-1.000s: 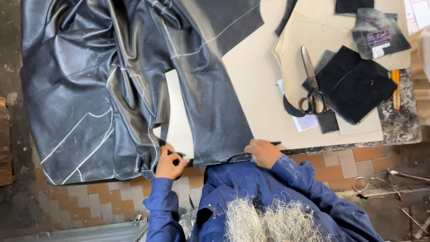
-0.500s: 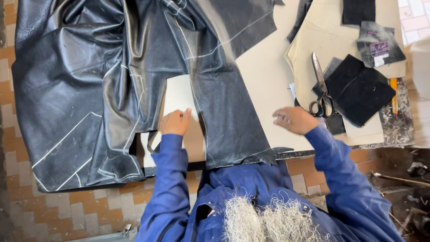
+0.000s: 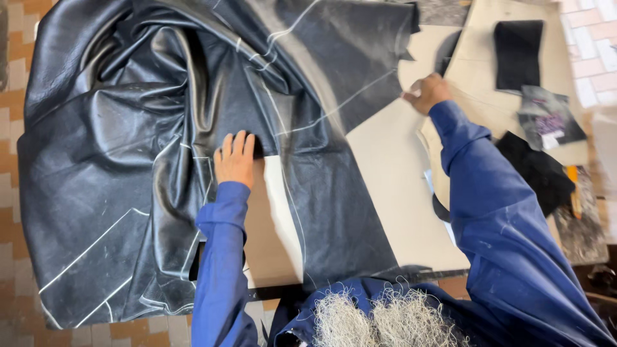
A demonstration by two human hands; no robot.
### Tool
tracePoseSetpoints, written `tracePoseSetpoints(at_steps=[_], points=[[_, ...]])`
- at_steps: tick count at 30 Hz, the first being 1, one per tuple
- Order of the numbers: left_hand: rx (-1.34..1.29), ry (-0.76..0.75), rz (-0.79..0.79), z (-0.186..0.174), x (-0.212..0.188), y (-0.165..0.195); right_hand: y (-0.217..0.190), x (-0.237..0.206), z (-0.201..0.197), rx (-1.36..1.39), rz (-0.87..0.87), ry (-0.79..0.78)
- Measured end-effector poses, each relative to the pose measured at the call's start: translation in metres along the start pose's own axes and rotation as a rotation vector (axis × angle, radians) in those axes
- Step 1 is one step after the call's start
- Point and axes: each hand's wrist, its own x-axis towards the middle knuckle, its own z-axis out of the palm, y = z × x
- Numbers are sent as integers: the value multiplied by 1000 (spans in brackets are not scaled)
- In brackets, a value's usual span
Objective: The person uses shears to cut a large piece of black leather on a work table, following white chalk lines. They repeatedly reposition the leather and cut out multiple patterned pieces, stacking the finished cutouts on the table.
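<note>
Black leather hide (image 3: 160, 160), chalk-lined, lies bunched across the counter (image 3: 392, 193), left hand (image 3: 235, 159) pressing flat and open on its inner edge, right hand (image 3: 427, 92) pinching its far corner; risk: uneven pull could crease and skew the lines.

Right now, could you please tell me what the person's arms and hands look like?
Both arms are covered in long, loose blue work-jacket sleeves that end at the wrists. The left hand and right hand are bare: no gloves, rings or watch show. The right sleeve bears a few faint pale marks.
</note>
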Motion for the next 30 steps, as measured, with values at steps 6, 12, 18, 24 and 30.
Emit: tracePoseSetpoints(at_steps=[6, 12, 18, 24, 30], points=[[-129, 78, 296, 52, 67, -9, -33, 92, 30, 165, 286, 169], [-95, 16, 354, 96, 71, -27, -27, 109, 77, 24, 128, 280], [355, 66, 92, 112, 47, -18, 17, 83, 92, -259, -33, 320], [236, -312, -49, 52, 58, 0, 10, 76, 80, -260, -25, 367], [-461, -314, 551, 13, 19, 90, 5, -62, 47, -54, -122, 393]])
